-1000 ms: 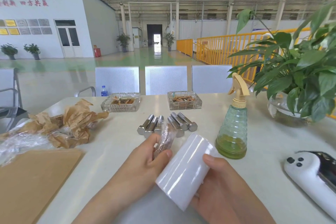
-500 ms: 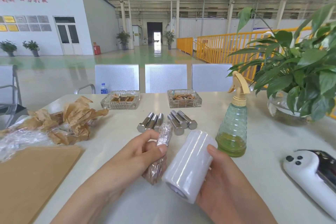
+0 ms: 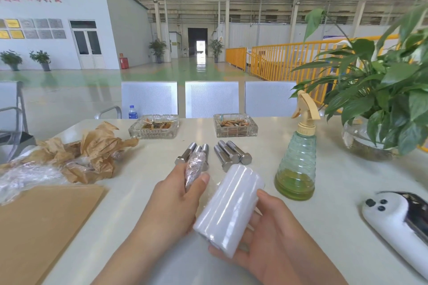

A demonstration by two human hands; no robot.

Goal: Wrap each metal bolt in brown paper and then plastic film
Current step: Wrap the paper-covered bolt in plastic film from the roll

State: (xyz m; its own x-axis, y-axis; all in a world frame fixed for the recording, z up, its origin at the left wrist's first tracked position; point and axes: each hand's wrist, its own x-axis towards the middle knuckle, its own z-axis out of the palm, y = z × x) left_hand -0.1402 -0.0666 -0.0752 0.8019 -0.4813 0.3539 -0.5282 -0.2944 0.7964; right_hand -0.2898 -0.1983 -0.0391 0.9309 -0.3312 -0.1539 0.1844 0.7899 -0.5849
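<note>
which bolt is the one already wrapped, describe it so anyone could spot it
Start at the green spray bottle, then look left past the white film roll. The wrapped bolt sticks up from the left hand; unlike the bare shiny bolts behind it, it is brown and crinkly.

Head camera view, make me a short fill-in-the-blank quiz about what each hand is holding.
1. The left hand grips a wrapped ____.
2. The right hand holds a roll of plastic ____.
3. The spray bottle has ____ liquid at its bottom.

Missing words: bolt; film; yellow-green
</note>
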